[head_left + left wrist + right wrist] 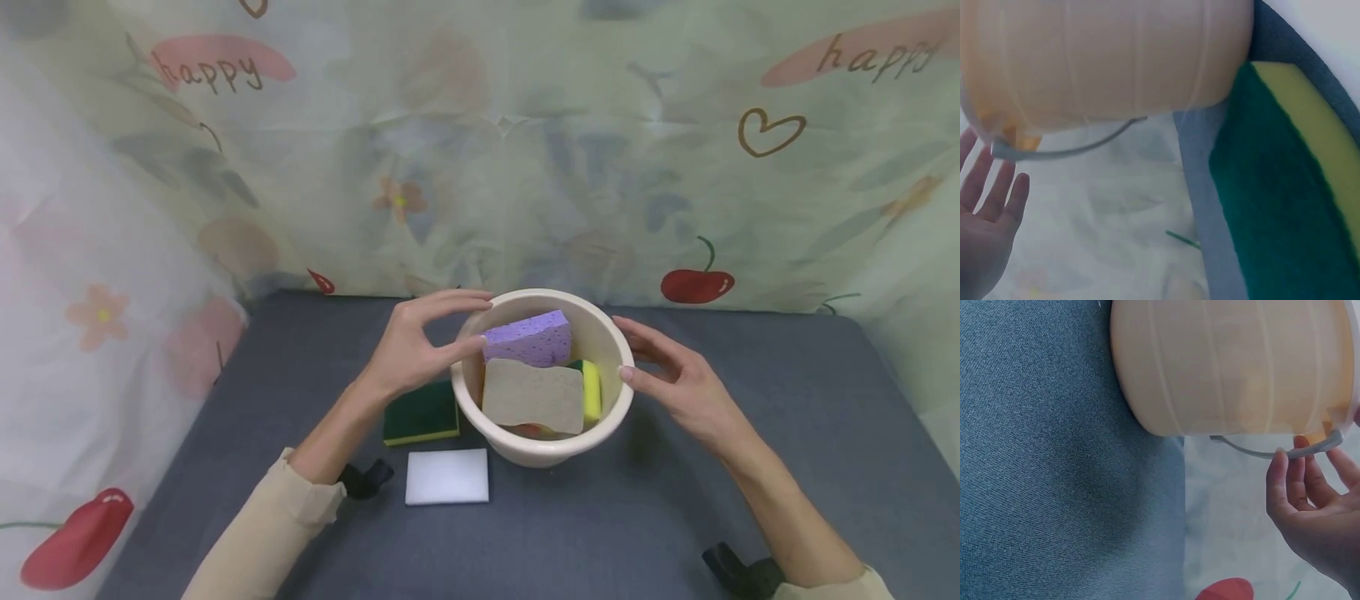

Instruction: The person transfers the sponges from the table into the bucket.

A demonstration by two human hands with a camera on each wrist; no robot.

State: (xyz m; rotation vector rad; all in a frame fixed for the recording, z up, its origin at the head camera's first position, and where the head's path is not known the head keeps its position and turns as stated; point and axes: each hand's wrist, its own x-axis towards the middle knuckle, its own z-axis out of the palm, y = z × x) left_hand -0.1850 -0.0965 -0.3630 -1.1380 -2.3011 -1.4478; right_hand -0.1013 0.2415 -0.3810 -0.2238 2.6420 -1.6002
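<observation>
From the head we see our left hand (pixel 412 346) and right hand (pixel 675 379), fingers relaxed and apart, flanking the bowl (pixel 609 337) mid-table at 9 and 3 o'clock. At the left wrist, a green sponge (pixel 1272 187) lies beside it. At the right wrist, fingertips (pixel 1280 464) near its wall.

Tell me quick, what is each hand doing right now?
Left hand: open, fingers relaxed at the left rim of the bowl, gripping nothing.
Right hand: open, beside the bowl's right rim, holding nothing.

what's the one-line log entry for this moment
left hand: touching bowl rim | right hand: open beside bowl | purple sponge in bowl
</observation>
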